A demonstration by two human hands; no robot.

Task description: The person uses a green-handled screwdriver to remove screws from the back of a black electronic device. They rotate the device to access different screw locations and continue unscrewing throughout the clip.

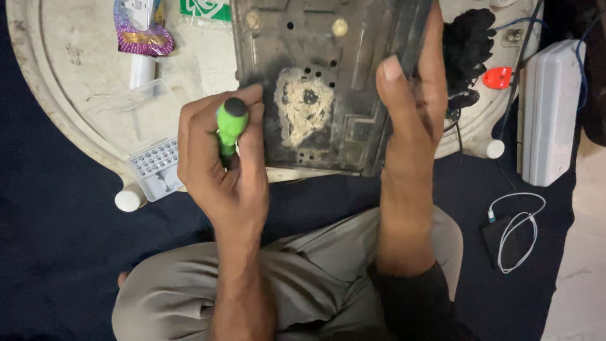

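One round white table (69, 69) carries one dark, dusty metal panel (328, 82) with a pale, crusty patch. My right hand (410, 101) grips its right edge, thumb laid flat on the face. My left hand (218, 161) is clenched round one green, black-capped screwdriver (231, 123) beside the panel. One clear bit box (154, 165) lies left.

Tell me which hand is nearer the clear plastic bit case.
Left. The left hand, gripping the green screwdriver, sits beside the bit case; the right hand holds the dark metal panel farther off.
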